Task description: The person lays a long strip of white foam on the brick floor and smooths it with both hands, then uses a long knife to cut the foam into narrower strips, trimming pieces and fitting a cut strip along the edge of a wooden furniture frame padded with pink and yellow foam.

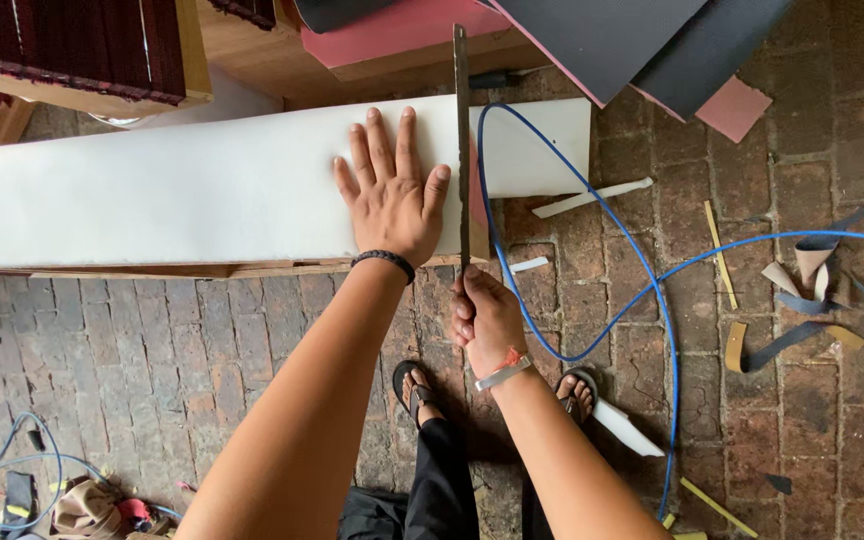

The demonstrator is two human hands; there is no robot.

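Left hand pressed flat, fingers spread, on white foam slab; right hand clenched around long saw blade standing in the slab.

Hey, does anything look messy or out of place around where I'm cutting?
Yes. Offcuts litter the brick floor: white foam slivers, yellow strips and curled grey scraps. A blue hose loops across the white foam slab, right beside the saw blade.

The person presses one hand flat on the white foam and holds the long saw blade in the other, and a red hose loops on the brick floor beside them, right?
Not quite: the hose is blue, not red, as the head view shows. The left hand does lie flat on the white foam, and the right hand grips the long saw blade over the brick floor.
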